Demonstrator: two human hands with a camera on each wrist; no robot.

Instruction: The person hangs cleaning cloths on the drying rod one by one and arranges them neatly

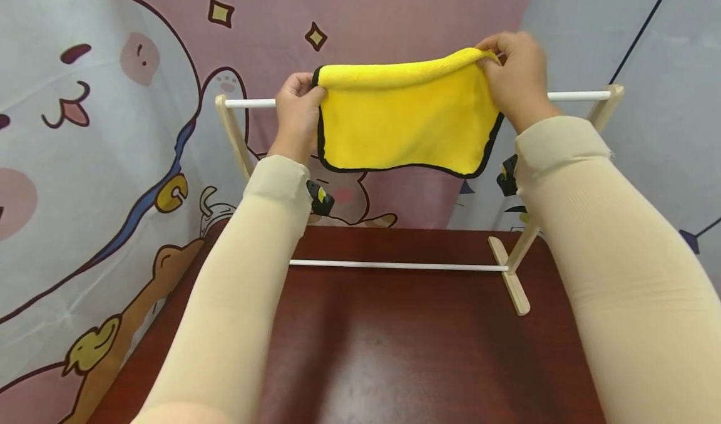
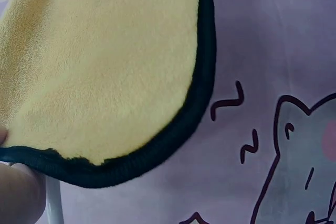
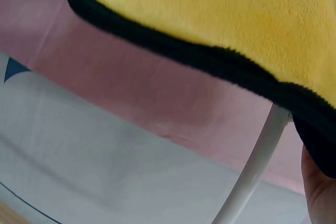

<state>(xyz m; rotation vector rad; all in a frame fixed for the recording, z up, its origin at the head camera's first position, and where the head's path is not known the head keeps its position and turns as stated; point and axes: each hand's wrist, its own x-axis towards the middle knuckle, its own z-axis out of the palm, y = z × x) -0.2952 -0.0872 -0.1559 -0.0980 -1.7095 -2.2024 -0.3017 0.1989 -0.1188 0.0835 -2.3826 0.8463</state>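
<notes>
A yellow towel [image 1: 405, 123] with black edging hangs over the upper white rod [image 1: 577, 96] of a wooden rack. In the head view my left hand [image 1: 297, 114] pinches the towel's upper left edge, thumb in front. At the upper right my right hand [image 1: 518, 76] pinches the other end, slightly higher than the left. The left wrist view shows the towel's dark-edged corner [image 2: 105, 77] with a bit of the hand [image 2: 21, 192] at the lower left. In the right wrist view the towel [image 3: 226, 19] slants above the rod [image 3: 252, 166], and part of the hand [image 3: 320, 187] shows at right.
The rack's right wooden foot [image 1: 515, 286] and lower white rod [image 1: 394, 265] stand on a dark red-brown table [image 1: 394, 349]. Its left upright [image 1: 233, 133] is partly hidden by my sleeve. A cartoon-printed cloth backdrop [image 1: 394, 10] hangs close behind and at the left.
</notes>
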